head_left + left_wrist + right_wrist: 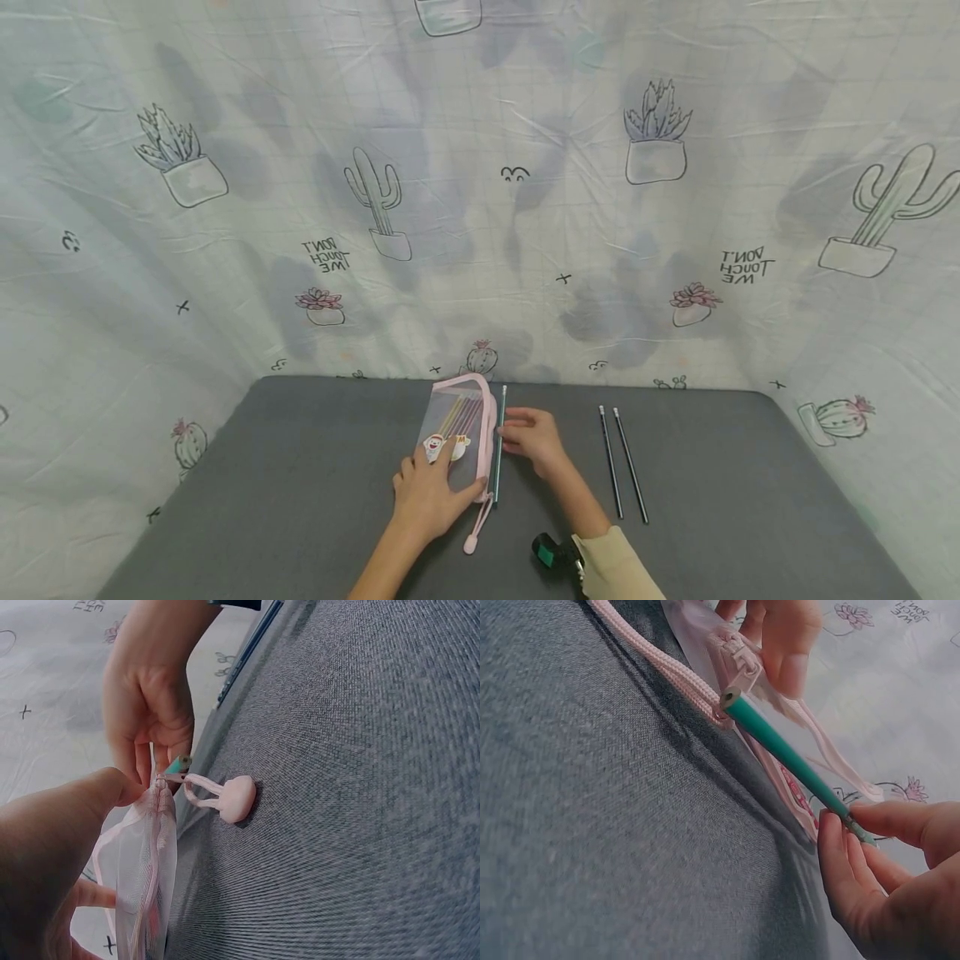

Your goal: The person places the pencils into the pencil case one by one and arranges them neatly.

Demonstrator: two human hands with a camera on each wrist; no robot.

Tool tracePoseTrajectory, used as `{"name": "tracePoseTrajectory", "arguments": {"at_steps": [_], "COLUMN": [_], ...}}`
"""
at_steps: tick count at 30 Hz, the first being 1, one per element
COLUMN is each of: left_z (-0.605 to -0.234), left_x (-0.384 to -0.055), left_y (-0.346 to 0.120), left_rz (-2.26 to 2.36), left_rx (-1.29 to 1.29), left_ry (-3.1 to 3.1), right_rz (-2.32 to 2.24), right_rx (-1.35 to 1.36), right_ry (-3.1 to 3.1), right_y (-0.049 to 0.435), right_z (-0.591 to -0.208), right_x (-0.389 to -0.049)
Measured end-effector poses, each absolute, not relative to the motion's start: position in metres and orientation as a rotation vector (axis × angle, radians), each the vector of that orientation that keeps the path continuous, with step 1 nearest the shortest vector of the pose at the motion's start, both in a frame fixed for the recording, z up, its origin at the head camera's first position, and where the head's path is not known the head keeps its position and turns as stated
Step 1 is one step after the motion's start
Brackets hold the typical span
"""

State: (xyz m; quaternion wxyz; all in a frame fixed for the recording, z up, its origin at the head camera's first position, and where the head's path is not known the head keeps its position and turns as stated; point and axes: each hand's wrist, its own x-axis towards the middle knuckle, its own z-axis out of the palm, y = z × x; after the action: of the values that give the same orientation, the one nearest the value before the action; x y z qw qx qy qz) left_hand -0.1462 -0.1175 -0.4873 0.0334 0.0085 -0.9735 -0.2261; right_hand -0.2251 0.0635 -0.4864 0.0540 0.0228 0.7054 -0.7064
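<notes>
A see-through pencil case (487, 421) with pink edging lies on the grey table, several coloured pencils (461, 415) and a cartoon print showing through its face. My left hand (429, 498) spans its near part and holds it, thumb at the zipped edge, other fingers over the face and far side. Along that edge, my right hand (534, 435) pinches a teal pencil (787, 761) between thumb and fingers. The pencil's plain end is beside the zip slider (744, 667), and its other end points away from me. A pink cord pull (238, 799) hangs from the slider.
Two dark pencils (624, 462) lie side by side to the right of my right hand on the grey table (300, 483). A black device with a green patch (547, 550) is by the right sleeve. A cactus-printed curtain (480, 208) surrounds the table's back and sides.
</notes>
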Motion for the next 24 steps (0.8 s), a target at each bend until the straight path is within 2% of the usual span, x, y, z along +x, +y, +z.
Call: {"name": "tracePoseTrajectory", "arguments": {"at_steps": [24], "left_z": [-0.488], "left_x": [-0.147], "left_y": [-0.119], "left_rz": [-0.699], "left_rx": [0.021], "left_ry": [-2.999], "right_rz": [-2.243], "right_rx": [0.167], "right_ry": [2.062], "right_y": [0.043], "right_z": [-0.488], "right_x": [-0.239]}}
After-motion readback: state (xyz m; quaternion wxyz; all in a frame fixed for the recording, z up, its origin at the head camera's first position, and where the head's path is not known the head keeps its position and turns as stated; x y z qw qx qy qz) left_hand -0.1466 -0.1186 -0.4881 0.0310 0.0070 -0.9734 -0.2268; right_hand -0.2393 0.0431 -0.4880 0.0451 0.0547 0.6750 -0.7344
